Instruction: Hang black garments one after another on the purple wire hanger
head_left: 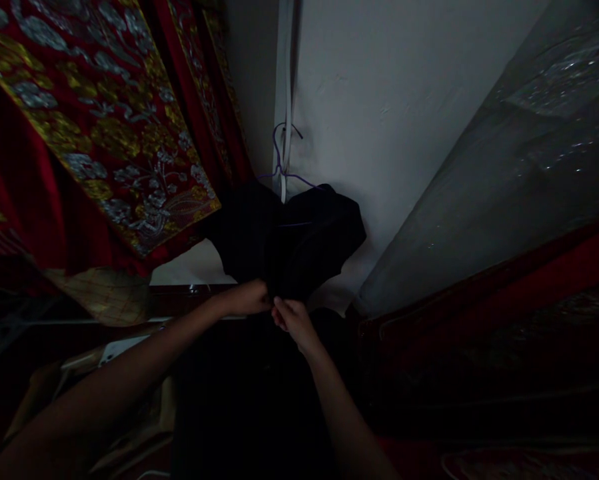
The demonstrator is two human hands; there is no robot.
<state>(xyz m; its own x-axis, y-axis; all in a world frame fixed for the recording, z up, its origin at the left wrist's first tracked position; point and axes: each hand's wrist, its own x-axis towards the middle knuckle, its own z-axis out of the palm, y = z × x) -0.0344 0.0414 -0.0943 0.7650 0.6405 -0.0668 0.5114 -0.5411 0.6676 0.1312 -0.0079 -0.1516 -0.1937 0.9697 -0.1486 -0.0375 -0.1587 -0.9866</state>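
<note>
A dark, near-black garment [319, 233] hangs on a thin purple hanger [302, 179], whose hook catches on the wall by a pale strip. My left hand [252, 297] is closed on the garment's front below the neck opening. Right beside it, my right hand [292, 321] pinches the same front, thumb on top. The two hands nearly touch at the middle of the garment. What lies between the fingertips, such as a button or an edge, is too dark to make out.
Red cloth with gold and silver embroidery [124, 133] hangs at upper left. A clear plastic cover [479, 180] slants across the right, above dark red fabric [544, 280]. A checked cloth bundle [109, 297] and a box-like item [166, 407] sit at lower left.
</note>
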